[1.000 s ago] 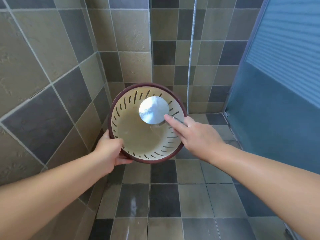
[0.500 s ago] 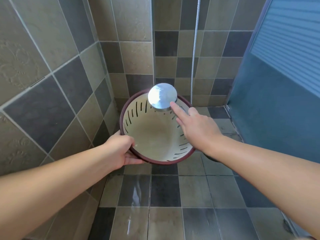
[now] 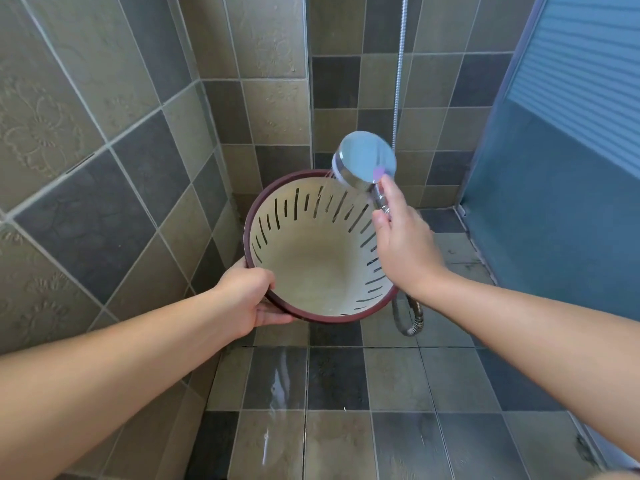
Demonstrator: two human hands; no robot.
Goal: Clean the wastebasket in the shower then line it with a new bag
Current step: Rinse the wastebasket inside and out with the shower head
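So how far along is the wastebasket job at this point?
Done: the wastebasket is empty and in the shower. In hand: left hand tilts it by the rim; right hand aims the spraying shower head inside. Left: finishing the rinse and lining it; no bag visible.

You are facing a tiled wall (image 3: 114, 140) of grey and tan squares. Right of it, a blue door (image 3: 561, 188) is standing. Below it, the tiled floor (image 3: 339, 410) is glistening with wet patches.
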